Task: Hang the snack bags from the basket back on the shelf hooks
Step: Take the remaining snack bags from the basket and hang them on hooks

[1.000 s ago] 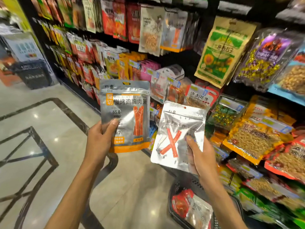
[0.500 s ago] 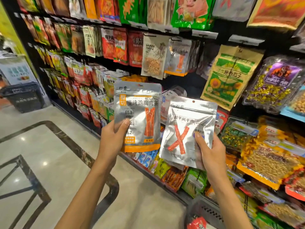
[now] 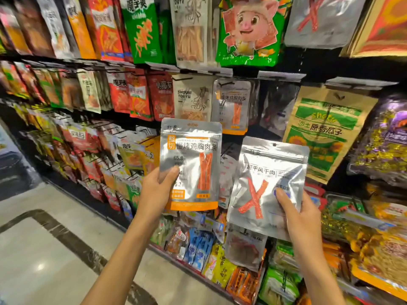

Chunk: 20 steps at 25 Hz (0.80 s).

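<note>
Two silver snack bags held up before the shelf (image 3: 244,70) | left hand (image 3: 155,192) pinches the orange-trimmed bag (image 3: 191,164) at its lower left, thumb on front | right hand (image 3: 301,213) grips the X-marked bag (image 3: 267,188) at its lower right corner | matching orange-trimmed pack (image 3: 232,106) hangs on a hook just above.

Top row: green packet with a cartoon pig (image 3: 248,29); green packet printed with orange strips (image 3: 141,29). Middle row: white squid packet (image 3: 191,100) (lettered SHOUSI YOUYU), with red packets (image 3: 136,93) hanging to its left. Right side: kraft-paper seed bag (image 3: 326,133) with a green sunflower label; beside it, a clear bag of gold-wrapped sweets (image 3: 387,146). Low row: blue sachets (image 3: 200,247), with yellow packets (image 3: 222,267) just beside them. Floor (image 3: 33,271): pale, glossy, inlaid with a dark curving border (image 3: 72,241).
</note>
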Tool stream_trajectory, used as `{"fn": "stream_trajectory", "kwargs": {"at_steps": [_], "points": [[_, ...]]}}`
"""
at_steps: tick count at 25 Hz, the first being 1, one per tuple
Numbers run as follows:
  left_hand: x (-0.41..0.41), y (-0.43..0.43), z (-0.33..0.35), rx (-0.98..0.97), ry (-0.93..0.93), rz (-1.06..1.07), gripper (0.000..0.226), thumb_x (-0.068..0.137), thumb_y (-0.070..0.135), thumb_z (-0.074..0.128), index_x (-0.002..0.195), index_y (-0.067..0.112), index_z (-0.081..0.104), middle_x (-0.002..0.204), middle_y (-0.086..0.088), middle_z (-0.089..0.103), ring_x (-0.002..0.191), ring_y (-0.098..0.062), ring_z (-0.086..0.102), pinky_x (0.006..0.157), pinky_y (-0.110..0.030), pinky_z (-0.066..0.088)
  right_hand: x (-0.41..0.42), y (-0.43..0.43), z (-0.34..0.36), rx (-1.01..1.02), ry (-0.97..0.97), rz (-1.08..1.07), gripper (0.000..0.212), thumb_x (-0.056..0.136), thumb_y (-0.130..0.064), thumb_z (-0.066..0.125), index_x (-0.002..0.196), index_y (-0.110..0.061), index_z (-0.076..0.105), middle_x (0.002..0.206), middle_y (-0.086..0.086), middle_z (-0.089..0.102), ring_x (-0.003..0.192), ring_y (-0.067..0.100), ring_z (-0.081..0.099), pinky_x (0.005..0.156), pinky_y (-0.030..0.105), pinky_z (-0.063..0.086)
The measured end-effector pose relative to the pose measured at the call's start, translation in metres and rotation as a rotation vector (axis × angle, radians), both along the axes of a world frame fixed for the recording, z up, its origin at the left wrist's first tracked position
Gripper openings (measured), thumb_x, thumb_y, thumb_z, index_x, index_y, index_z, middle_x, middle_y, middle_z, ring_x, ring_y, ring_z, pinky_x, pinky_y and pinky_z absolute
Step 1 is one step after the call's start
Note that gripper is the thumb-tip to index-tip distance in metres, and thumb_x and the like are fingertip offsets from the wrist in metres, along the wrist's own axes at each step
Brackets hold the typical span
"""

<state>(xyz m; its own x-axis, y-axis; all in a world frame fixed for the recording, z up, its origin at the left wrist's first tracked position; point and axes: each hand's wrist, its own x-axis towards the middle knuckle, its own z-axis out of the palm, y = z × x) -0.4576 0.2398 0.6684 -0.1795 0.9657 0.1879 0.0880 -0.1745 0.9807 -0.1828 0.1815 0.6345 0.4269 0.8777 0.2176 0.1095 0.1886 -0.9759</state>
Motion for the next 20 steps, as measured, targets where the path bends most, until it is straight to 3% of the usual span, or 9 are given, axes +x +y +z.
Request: {"fn": "stream_trajectory", "kwargs": {"at_steps": [3,6,11,15,16,20], "points": [[0.005,0.043,0.005,0.028,-0.005,-0.068,0.028,0.095,0.034,0.061,0.116,0.016,0.067,0.109,0.003,0.073,0.105,-0.011,0.068,0.096,-0.036,0.053,-0.001,0.028,0.01,0.026,0.028,-0.06,0.038,0.088,-0.044,0.066,0.122,-0.029,0.066,0.113,-0.008,0.073,0.105,0.016,0.069,0.094,0.047,0.054],[0.012,0.083,0.012,0.044,-0.018,-0.136,0.024,0.096,0.029,0.06,0.115,0.015,0.068,0.097,0.008,0.074,0.102,-0.01,0.069,0.092,-0.03,0.054,0.001,0.051,0.025,0.072,0.018,-0.127,0.035,0.089,-0.04,0.066,0.121,-0.026,0.067,0.111,-0.007,0.073,0.104,0.016,0.069,0.089,0.041,0.055],[0.02,0.144,0.025,0.065,-0.079,-0.249,0.011,0.097,0.021,0.061,0.104,0.024,0.069,0.091,0.014,0.075,0.089,-0.001,0.07,0.076,-0.017,0.054,-0.003,0.08,0.046,0.11,-0.013,-0.204,0.026,0.091,-0.035,0.066,0.116,-0.027,0.069,0.108,-0.007,0.074,0.099,0.016,0.071,0.083,0.037,0.055],[0.024,0.192,0.03,0.056,-0.128,-0.363,0.017,0.094,0.026,0.065,0.11,0.024,0.07,0.108,0.002,0.074,0.104,-0.017,0.069,0.092,-0.038,0.054,-0.017,0.097,0.058,0.126,-0.033,-0.269,0.024,0.091,-0.034,0.066,0.113,-0.027,0.069,0.104,-0.008,0.075,0.095,0.014,0.071,0.073,0.025,0.057],[0.024,0.201,0.031,0.056,-0.137,-0.389,0.016,0.094,0.027,0.065,0.11,0.027,0.069,0.11,0.004,0.073,0.107,-0.014,0.068,0.094,-0.035,0.053,-0.022,0.1,0.061,0.127,-0.03,-0.279,0.022,0.091,-0.033,0.066,0.112,-0.027,0.07,0.103,-0.006,0.075,0.094,0.016,0.072,0.071,0.027,0.059],[0.025,0.226,0.039,0.061,-0.157,-0.488,0.016,0.096,0.022,0.061,0.101,0.037,0.063,0.101,0.021,0.068,0.096,0.01,0.065,0.08,-0.009,0.05,-0.04,0.11,0.064,0.121,-0.008,-0.353,0.024,0.085,-0.041,0.069,0.106,-0.03,0.072,0.101,0.019,0.072,0.082,0.036,0.068,0.075,0.066,0.055]]}}
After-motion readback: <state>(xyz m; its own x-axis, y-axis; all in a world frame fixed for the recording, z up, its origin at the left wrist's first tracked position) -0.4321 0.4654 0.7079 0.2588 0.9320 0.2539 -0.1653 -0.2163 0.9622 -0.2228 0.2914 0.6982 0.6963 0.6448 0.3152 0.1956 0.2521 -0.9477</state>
